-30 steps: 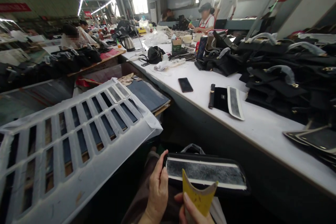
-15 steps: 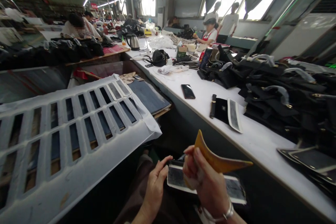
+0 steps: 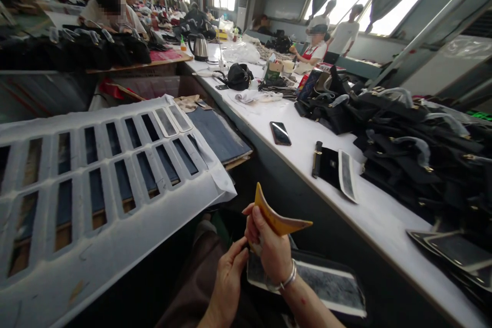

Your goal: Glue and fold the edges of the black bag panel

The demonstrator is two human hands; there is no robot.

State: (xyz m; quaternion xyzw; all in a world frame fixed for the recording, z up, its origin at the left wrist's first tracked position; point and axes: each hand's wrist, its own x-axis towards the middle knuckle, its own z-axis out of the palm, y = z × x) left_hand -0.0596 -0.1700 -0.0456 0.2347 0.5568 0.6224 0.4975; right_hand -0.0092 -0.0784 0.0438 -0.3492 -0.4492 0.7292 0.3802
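**Scraper lifted clear of panel — both hands closed in at panel's left end**

The yellow scraper [image 3: 277, 218] is held in the right hand [image 3: 269, 251], fingers wrapped tight round its lower part, its curved blade pointing up and to the right, clear of the work. Below it lies the black panel [image 3: 319, 287] with its grey glued strip edged in white, resting across the person's lap, below the near edge of the long white table [image 3: 384, 210]. The left hand [image 3: 226, 282] is pinched narrow at the panel's left end, fingertips touching the right hand's heel; whether it grips the panel edge itself cannot be told, as the right hand covers that spot.

Change noted: a second ago the scraper stood low at the panel's near edge with the strip fully exposed; half a second ago the right hand crossed over the strip, blade swung out flat to the right. Now the blade is raised more upright and the hand has drawn back to the left end — judged to mean one pass over the strip is finished.

Surroundings: a like panel [image 3: 338, 169] lies near the table's front edge, a phone [image 3: 280, 133] further along. Stacked black bags [image 3: 415, 133] fill the table's right side. A white slotted rack [image 3: 96, 179] leans at the left.
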